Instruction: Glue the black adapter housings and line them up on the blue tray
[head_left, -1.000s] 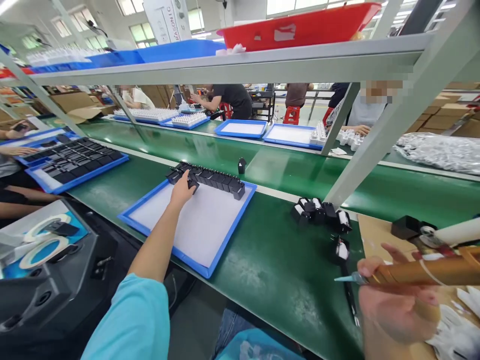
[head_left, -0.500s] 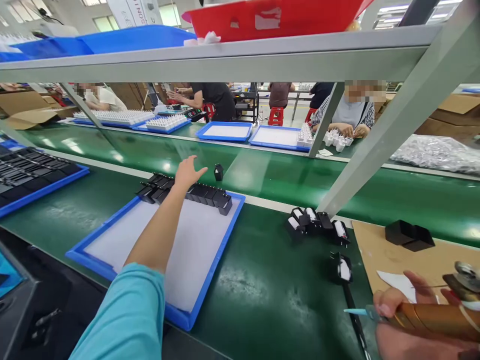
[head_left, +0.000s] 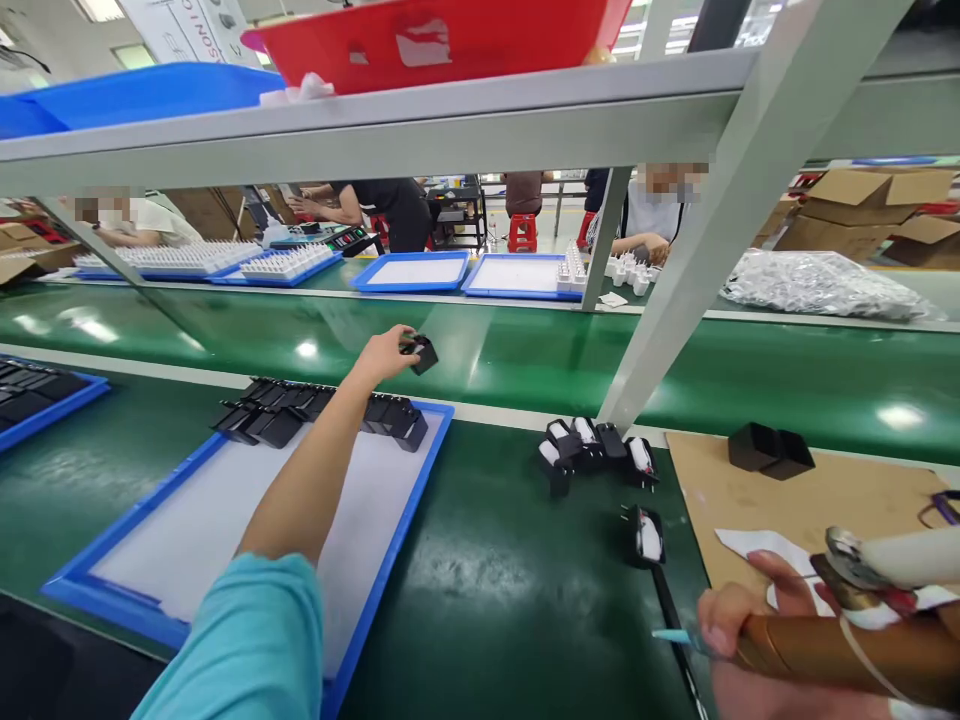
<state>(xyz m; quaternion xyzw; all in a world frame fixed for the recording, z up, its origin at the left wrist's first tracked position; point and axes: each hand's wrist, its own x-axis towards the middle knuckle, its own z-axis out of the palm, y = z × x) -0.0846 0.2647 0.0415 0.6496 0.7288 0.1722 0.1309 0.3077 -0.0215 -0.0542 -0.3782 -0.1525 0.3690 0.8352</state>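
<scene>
My left hand (head_left: 388, 354) is stretched out over the green conveyor belt, its fingers closed on a small black plug adapter (head_left: 424, 355). Below that arm lies a blue-rimmed tray (head_left: 420, 500) with a white liner; rows of black adapters (head_left: 274, 418) fill its far end. At the lower right, my right hand (head_left: 739, 612) grips a brown glue dispenser (head_left: 832, 650) whose teal tapered tip points left. Just above this tip, a black adapter with a white patch (head_left: 646, 535) lies on the green bench, a black cord running from it.
Several white-patched adapters (head_left: 592, 445) cluster by a slanted grey post (head_left: 697, 260). Two black housings (head_left: 771, 450) sit on a brown board (head_left: 697, 470). A shelf with a red bin (head_left: 487, 40) crosses overhead. Another person's hands (head_left: 652, 248) work beyond the belt.
My left hand was open beside the adapter on the belt; now it has closed on it. The view has shifted right. My right hand still holds the glue dispenser.
</scene>
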